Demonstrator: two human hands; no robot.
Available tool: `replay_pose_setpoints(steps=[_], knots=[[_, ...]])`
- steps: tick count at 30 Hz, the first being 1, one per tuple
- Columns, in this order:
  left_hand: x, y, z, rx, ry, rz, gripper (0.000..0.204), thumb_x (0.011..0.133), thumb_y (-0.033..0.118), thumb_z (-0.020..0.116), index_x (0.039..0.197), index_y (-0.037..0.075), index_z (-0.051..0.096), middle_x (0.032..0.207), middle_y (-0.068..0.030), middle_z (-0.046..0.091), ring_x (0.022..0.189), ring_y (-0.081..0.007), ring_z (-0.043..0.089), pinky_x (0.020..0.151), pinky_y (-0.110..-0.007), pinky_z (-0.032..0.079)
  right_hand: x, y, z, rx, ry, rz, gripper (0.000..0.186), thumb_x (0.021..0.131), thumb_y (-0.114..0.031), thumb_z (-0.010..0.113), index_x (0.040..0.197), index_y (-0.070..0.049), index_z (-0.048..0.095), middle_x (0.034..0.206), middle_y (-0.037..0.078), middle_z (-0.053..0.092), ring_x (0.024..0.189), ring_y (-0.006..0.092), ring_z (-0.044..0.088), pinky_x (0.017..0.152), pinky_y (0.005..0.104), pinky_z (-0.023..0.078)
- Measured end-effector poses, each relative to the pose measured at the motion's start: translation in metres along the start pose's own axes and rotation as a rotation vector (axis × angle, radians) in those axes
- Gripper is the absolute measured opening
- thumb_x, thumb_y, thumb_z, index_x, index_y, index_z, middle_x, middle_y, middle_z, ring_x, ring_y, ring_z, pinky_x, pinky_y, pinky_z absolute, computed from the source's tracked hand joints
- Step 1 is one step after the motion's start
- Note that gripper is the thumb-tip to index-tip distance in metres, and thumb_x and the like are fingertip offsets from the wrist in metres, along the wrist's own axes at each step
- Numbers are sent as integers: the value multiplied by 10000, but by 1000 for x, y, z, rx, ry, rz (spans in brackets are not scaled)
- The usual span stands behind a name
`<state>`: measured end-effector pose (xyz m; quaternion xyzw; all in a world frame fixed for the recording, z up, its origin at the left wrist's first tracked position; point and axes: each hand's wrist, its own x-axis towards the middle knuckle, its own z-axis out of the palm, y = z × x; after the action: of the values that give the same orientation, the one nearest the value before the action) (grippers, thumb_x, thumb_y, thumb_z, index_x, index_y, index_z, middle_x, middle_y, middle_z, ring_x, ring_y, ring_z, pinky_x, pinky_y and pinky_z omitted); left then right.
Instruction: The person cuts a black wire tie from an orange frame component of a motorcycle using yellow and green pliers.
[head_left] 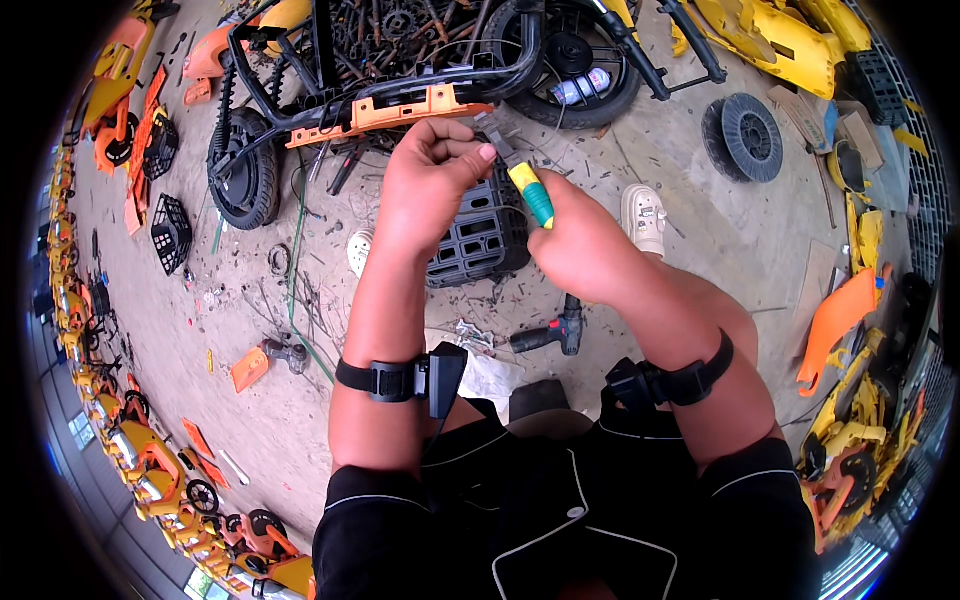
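Note:
My right hand (580, 245) is wrapped round a tool with a green-and-yellow handle (532, 195). Its flat grey metal blade points up and left, toward the fingertips of my left hand (425, 190). The left thumb and fingers are pinched together beside that blade; whatever they hold is too small to make out. Just beyond both hands runs an orange panel (400, 112) along the black tubular frame of a two-wheeler (530, 62). Below them on the floor lies a black plastic crate (478, 245).
A cordless drill (560, 330) lies on the floor between my feet and body. The two-wheeler's wheels (247, 170) flank a heap of rusty metal parts (410, 35). To the right are a wire spool (745, 140) and yellow panels (770, 45). Orange-and-yellow vehicles (150, 460) line the left.

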<state>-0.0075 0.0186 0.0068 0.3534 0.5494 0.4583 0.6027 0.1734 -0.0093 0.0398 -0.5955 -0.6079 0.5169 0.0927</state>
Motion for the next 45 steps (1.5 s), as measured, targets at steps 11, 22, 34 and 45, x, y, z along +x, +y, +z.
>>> replay_pose_setpoints(steps=[11,22,34,45], knots=[[0,4,-9,31,-6,-28,209,876,28,735,1024,38,588,858,-24,682,733,-94,622,665,-220,459,3,-8,-5,-12,-56,54,544,841,-35,569,1369,-4,445,1147,217,632,1040,350,645,874,415,507],[-5,14,-14,135,-44,30,161,930,159,707,1010,19,702,863,7,678,716,-72,548,667,-217,441,11,0,2,257,-66,-26,446,896,-109,659,1300,-30,487,1029,57,643,870,151,615,784,312,506],[-9,19,-24,143,-55,33,147,921,150,709,989,19,715,848,-1,677,715,-69,539,681,-220,446,7,-10,14,55,80,-59,308,904,-152,676,1157,-26,554,891,86,628,798,190,615,731,347,496],[-16,18,-29,138,-31,42,167,924,180,712,1002,32,709,847,0,675,711,-67,538,667,-220,432,6,-12,18,259,11,-22,268,931,-119,639,1163,-19,550,811,20,588,655,104,575,606,267,485]])
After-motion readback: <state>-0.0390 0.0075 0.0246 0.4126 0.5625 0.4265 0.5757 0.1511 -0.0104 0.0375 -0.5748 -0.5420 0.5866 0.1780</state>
